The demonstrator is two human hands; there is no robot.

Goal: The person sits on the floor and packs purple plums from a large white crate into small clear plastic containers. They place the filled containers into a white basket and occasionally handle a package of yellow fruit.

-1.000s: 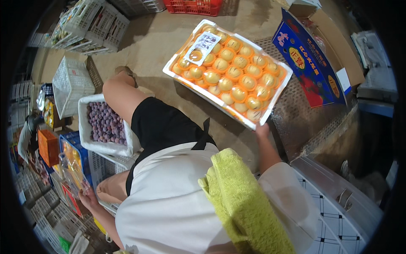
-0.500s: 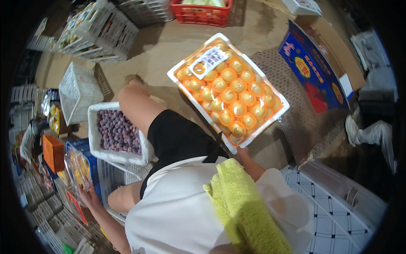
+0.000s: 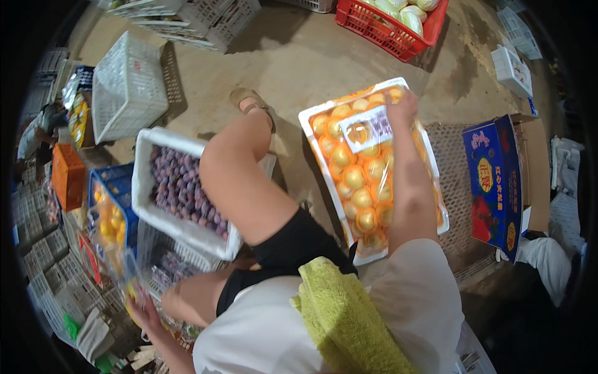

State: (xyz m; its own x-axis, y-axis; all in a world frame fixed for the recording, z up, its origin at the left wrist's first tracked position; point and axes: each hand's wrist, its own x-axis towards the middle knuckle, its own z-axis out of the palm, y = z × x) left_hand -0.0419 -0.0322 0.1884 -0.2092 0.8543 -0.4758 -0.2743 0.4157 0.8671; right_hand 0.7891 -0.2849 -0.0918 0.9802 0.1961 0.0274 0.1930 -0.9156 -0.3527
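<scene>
Your right hand (image 3: 402, 111) covers the upper edge of the film-wrapped fruit tray (image 3: 372, 256), right of centre; whether it grips, I can't tell. Your left hand (image 3: 144, 313) grasps clear plastic packaging (image 3: 128, 268), lower left. One-handed pulling could tip the tray, bruising the yellow fruit (image 3: 355, 177).

Red crate (image 3: 367, 32) w/ pale green veg (image 3: 410, 21) is on the floor (image 3: 299, 59) up top, small white box (image 3: 513, 73) off to the R. Blue carton (image 3: 489, 184) stands open nr the R edge. On the L: white crate (image 3: 138, 81), orange box (image 3: 67, 176) lower down, plus stacked white crates (image 3: 215, 23) partly cut off by the top edge.
</scene>
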